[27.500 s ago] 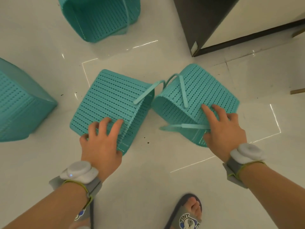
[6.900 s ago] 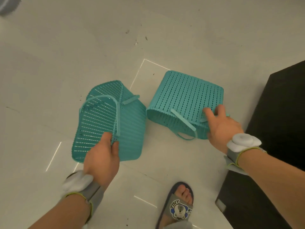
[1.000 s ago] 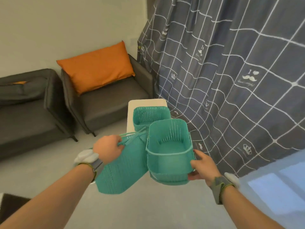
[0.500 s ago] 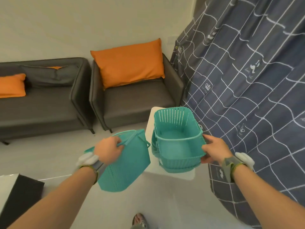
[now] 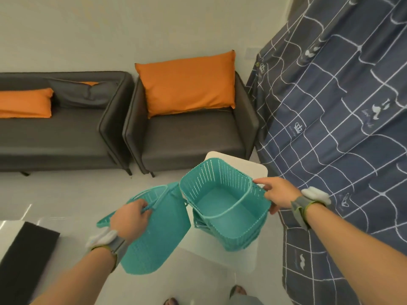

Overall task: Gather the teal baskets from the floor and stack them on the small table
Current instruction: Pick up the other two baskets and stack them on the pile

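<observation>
A small white table (image 5: 246,256) stands below me with a stack of teal baskets (image 5: 240,241) on it. My right hand (image 5: 276,194) grips the right rim of a teal perforated basket (image 5: 222,199), which sits upright and nested in the top of that stack. My left hand (image 5: 130,216) holds the handle of a second teal basket (image 5: 154,236), which hangs tilted in the air just left of the table, its side facing me.
A dark grey armchair (image 5: 189,139) with an orange cushion (image 5: 187,82) stands behind the table, a grey sofa (image 5: 57,133) to its left. A blue checked curtain (image 5: 341,128) hangs on the right. A black object (image 5: 24,256) lies at lower left.
I have stepped closer to the table. The basket in my right hand has gone down into the stack, and the left-hand basket has come nearer the table's edge.
</observation>
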Motion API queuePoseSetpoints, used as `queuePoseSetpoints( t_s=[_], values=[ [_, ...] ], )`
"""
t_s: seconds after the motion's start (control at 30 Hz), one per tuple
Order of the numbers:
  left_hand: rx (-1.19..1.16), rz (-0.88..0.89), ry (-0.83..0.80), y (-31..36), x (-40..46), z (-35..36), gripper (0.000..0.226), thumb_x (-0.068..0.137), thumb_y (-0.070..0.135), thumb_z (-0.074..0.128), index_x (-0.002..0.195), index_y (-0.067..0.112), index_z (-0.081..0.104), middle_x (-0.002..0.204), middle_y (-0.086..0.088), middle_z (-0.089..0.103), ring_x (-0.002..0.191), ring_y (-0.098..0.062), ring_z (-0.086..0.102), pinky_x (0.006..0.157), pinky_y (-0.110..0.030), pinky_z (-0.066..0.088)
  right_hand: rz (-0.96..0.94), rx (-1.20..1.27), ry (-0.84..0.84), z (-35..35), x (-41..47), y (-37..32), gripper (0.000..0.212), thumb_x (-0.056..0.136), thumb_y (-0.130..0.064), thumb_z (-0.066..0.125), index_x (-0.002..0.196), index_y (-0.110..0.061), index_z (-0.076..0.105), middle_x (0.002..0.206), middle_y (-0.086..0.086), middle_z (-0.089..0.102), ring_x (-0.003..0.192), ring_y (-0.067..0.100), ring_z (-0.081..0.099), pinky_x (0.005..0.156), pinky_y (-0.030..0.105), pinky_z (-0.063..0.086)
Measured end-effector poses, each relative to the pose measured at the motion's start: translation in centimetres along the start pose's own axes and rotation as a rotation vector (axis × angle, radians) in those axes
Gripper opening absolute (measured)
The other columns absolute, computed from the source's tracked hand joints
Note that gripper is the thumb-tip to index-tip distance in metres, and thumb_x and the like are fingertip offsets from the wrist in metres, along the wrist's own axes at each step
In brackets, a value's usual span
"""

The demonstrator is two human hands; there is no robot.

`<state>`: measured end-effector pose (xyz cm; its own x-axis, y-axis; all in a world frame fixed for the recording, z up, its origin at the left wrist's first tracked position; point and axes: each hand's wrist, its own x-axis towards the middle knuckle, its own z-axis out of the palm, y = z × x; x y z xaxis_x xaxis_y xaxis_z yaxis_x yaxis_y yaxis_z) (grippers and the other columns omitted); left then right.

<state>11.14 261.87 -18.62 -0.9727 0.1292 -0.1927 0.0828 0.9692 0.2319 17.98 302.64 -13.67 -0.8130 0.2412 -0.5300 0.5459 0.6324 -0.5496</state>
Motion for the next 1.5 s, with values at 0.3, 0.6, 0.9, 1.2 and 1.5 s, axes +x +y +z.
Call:
queuePoseSetpoints(
  t_s=[0.3,0.6,0.9,1.2,1.5],
  values=[
    [0.043,-0.084,0.062,2.9,-0.2,0.2,0.02,0.089,0.04,0.058,0.095,0.023,0.066,0.09,-0.008,0.074,0.089,-0.033,0.069,0.071,-0.037,0.052,-0.098,-0.154,-0.013,-2.7,5.0,2.8,0.064,0.087,0.006,0.047,0.137,-0.033,0.058,0.128,0.009,0.065,0.064,0.032,0.075,0.061,0.039,0.064],
    [0.094,-0.12,0.057,3.3,-0.1,-0.5,0.021,0.09,0.041,0.058,0.095,0.023,0.067,0.091,-0.006,0.075,0.09,-0.032,0.069,0.072,-0.036,0.052,-0.264,-0.364,0.086,-2.6,7.9,4.2,0.067,0.086,0.0,0.044,0.132,-0.045,0.06,0.135,-0.005,0.066,0.11,0.029,0.067,0.088,0.032,0.055],
    [0.096,-0.121,0.07,3.1,0.0,-0.8,0.019,0.09,0.04,0.058,0.096,0.024,0.066,0.088,-0.007,0.074,0.086,-0.032,0.069,0.07,-0.036,0.053,-0.153,-0.443,0.114,0.2,11.5,7.1,0.055,0.09,-0.005,0.054,0.141,-0.021,0.05,0.148,0.01,0.042,0.125,0.035,0.052,0.101,0.036,0.046],
    [0.106,-0.082,-0.027,0.6,1.6,0.6,0.019,0.091,0.041,0.056,0.095,0.026,0.066,0.09,-0.006,0.075,0.089,-0.031,0.069,0.072,-0.036,0.054,-0.036,0.034,0.393,7.0,5.0,7.1,0.045,0.083,0.009,0.049,0.117,-0.013,0.068,0.133,0.005,0.054,0.124,0.025,0.048,0.099,0.024,0.035],
    [0.092,0.051,-0.051,-2.6,6.4,-0.6,0.02,0.088,0.04,0.059,0.098,0.024,0.067,0.093,-0.009,0.075,0.093,-0.034,0.069,0.072,-0.037,0.05,0.298,0.092,0.133,9.4,3.7,-0.6,0.045,0.091,-0.015,0.049,0.136,-0.014,0.047,0.1,0.009,0.066,0.087,0.029,0.066,0.073,0.036,0.052]
  ],
)
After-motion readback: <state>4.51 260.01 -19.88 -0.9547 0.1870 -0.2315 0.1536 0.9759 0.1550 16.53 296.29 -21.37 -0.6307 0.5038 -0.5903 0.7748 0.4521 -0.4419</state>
